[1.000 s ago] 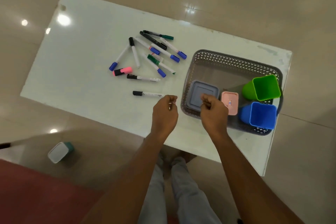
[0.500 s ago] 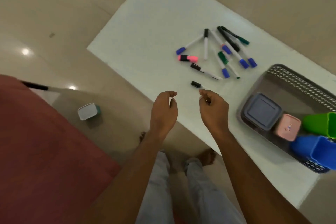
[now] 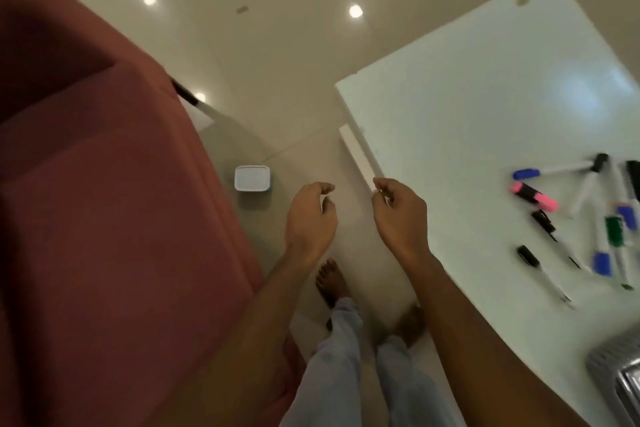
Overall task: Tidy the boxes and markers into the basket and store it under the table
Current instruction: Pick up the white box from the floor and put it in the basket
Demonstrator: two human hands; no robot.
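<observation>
A small white-lidded box (image 3: pixel 251 178) with a teal side lies on the floor, left of the white table (image 3: pixel 485 107). My left hand (image 3: pixel 311 218) hangs over the floor just right of that box, fingers curled and apart, holding nothing. My right hand (image 3: pixel 400 215) hovers at the table's near corner, also loosely curled and empty. Several markers (image 3: pixel 588 218) lie scattered at the table's right side, among them a pink highlighter (image 3: pixel 535 196). Only a blurred corner of the grey basket (image 3: pixel 616 367) shows at the lower right; its contents are out of frame.
A dark red sofa (image 3: pixel 104 218) fills the left side, close to the floor box. My bare feet (image 3: pixel 332 281) stand on the tiled floor between sofa and table. A black object (image 3: pixel 185 94) pokes out behind the sofa edge.
My view has swung left and down, away from the basket toward the floor. Both hands moved left off the table toward the box on the floor.
</observation>
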